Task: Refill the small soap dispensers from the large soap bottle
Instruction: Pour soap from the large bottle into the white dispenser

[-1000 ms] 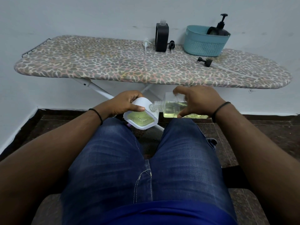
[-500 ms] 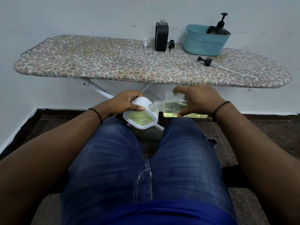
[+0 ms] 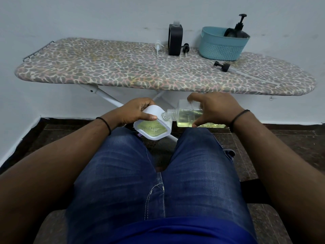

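Head view, above the person's knees: left hand [image 3: 135, 111], fingers and thumb curled round a small white rounded-square soap dispenser with a yellow-green window [image 3: 152, 127], tipped on its side with its top edge toward the right. Right hand [image 3: 213, 108], thumb and fingers clamped on a clear square plastic bottle of pale yellow liquid soap [image 3: 186, 114], laid level, its uncapped threaded neck touching the dispenser's top edge. Change over the last second: almost none; both hands and both containers hold the same pose, the bottle perhaps a shade closer. Judgement: the pour is under way or just settling; no stream can be made out. Liquid sits about half up the lying bottle.

Behind, on a leopard-print ironing board [image 3: 105, 71]: black dispenser with clear neck [image 3: 175, 41], white pump head [image 3: 158, 47], small black pump head [image 3: 185, 48], black pump with clear tube [image 3: 222, 65], teal plastic basket [image 3: 221, 45] holding a black pump bottle [image 3: 237, 31]. Judgement: more refills remain.
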